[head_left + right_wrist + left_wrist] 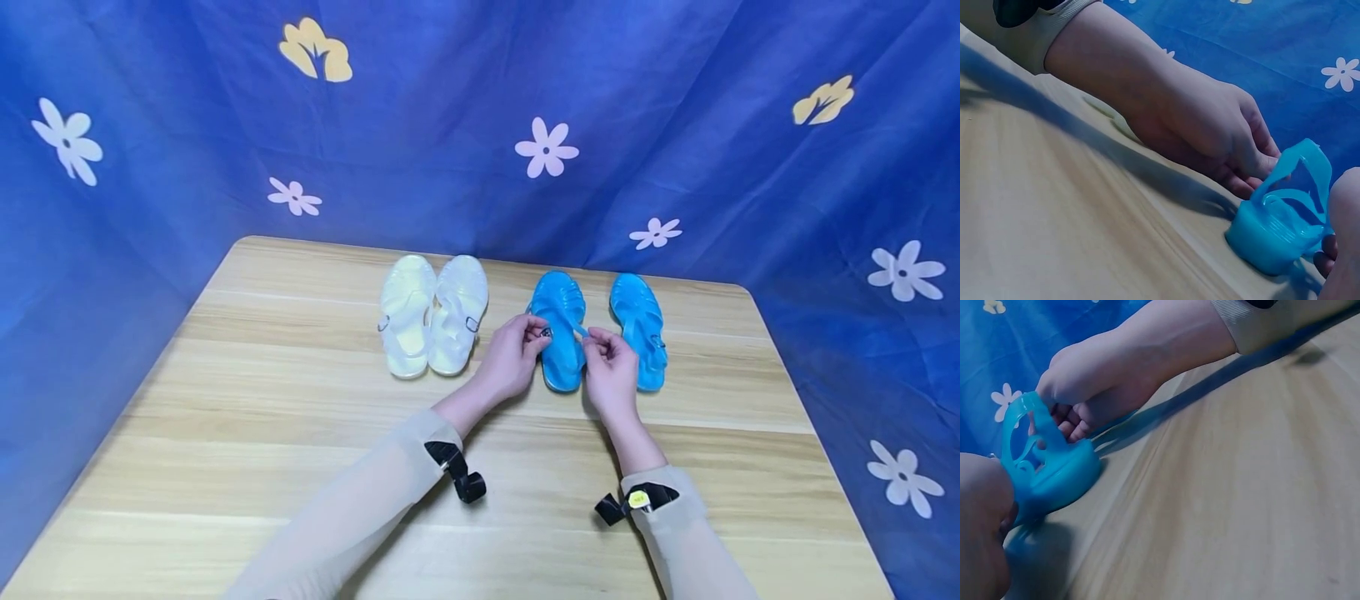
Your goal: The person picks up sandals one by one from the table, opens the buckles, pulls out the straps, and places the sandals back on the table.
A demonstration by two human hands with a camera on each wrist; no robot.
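Observation:
A blue jelly sandal (561,367) lies toe away on the table between my two hands. My left hand (512,357) pinches the small metal buckle (546,332) at its left side. On the other side, my right hand (611,375) pinches the loose end of the sandal's blue strap (581,330) between thumb and finger. The heel of the sandal (1075,478) faces me, with its back strap standing up in an arch, in the left wrist view. The other blue sandal (637,321) lies just right of my right hand, its strap at the buckle on its right side.
To the left, a pair of pearly white jelly sandals (408,308) lies side by side, buckles on their outer sides. The wooden table (300,433) ends at a blue curtain (450,125) with flower prints, which hangs behind and along both sides.

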